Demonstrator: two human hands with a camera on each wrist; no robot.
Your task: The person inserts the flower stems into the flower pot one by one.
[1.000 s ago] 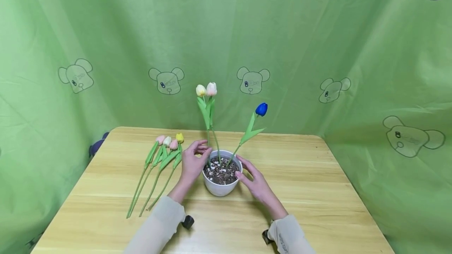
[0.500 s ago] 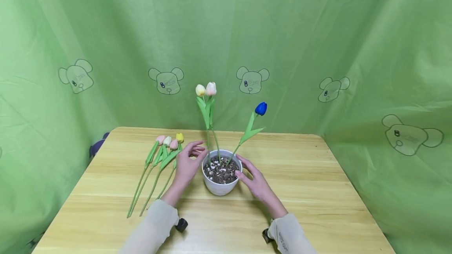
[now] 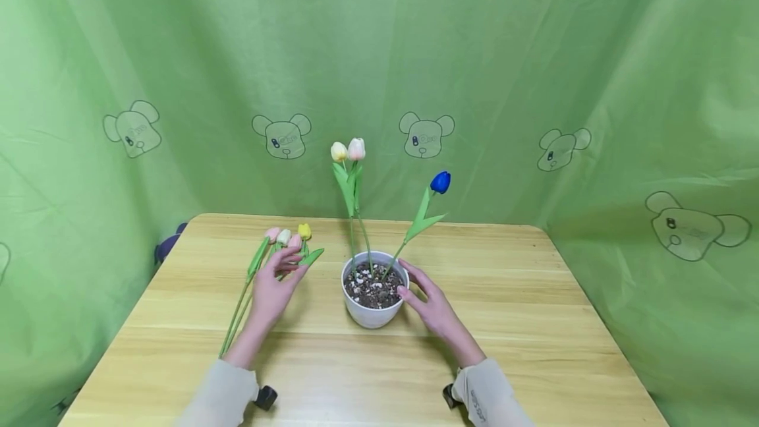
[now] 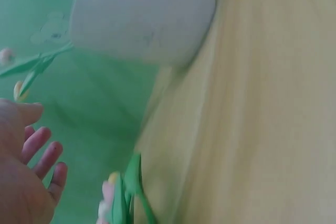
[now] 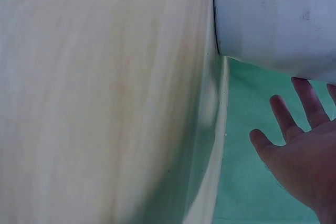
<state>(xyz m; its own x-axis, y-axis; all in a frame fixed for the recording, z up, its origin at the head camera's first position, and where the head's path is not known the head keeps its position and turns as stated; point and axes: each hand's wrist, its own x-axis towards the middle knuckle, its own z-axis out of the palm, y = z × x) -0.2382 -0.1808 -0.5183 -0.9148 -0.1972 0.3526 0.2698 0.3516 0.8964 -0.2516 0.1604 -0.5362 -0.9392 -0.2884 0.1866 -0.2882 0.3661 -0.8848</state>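
A white flowerpot [image 3: 372,316] of dark, pebbly soil stands mid-table. Three artificial tulips rise from it: a cream one [image 3: 338,151], a pale pink one [image 3: 356,149] and a blue one [image 3: 441,182] leaning right. My right hand [image 3: 435,308] holds the pot's right side, thumb and forefinger at the rim; other fingers spread below it in the right wrist view. Left of the pot, my left hand [image 3: 274,292] hovers over several lying tulips, fingers loosely bent and holding nothing. It hides part of their stems. Among their heads are a yellow one [image 3: 304,231] and a white one [image 3: 284,237].
The wooden table [image 3: 510,335] has its far edge close to a green curtain [image 3: 504,71] printed with bear heads. The same curtain hangs along the left and right sides. A dark device [image 3: 266,398] sits at the left cuff.
My left hand has moved away from the pot, leftward to the lying tulips; a leaf there now sticks out to the right. The right hand and the pot stay in place.
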